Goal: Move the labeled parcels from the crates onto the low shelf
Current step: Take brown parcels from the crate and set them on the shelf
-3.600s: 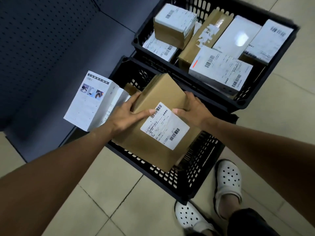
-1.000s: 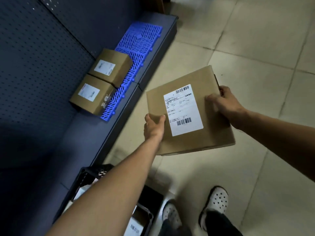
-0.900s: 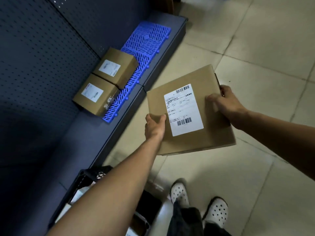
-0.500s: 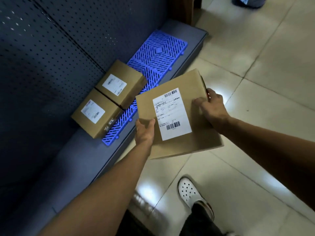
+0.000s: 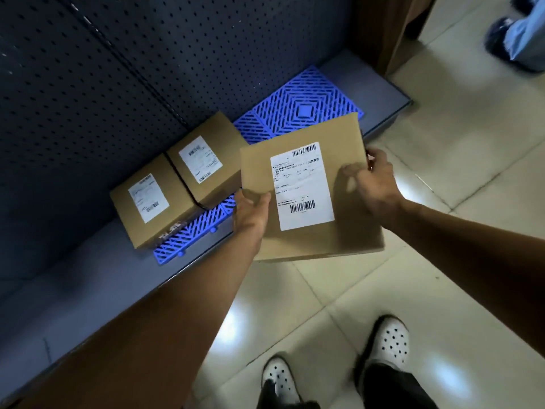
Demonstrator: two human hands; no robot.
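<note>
I hold a flat brown parcel with a white barcode label in the air, over the front edge of the low grey shelf. My left hand grips its left edge and my right hand grips its right edge, thumb on top. Two smaller labeled brown parcels sit side by side on the blue grid mat on the shelf, just left of the held parcel. The crates are out of view.
A dark perforated back panel rises behind the shelf. Pale tiled floor lies to the right, with my white clogs at the bottom. Another person's foot and trouser leg stand at the top right.
I have carried the parcel from the crate toward the shelf. It now hangs closer to the two parcels on the blue mat, and the crates have dropped out of view.
</note>
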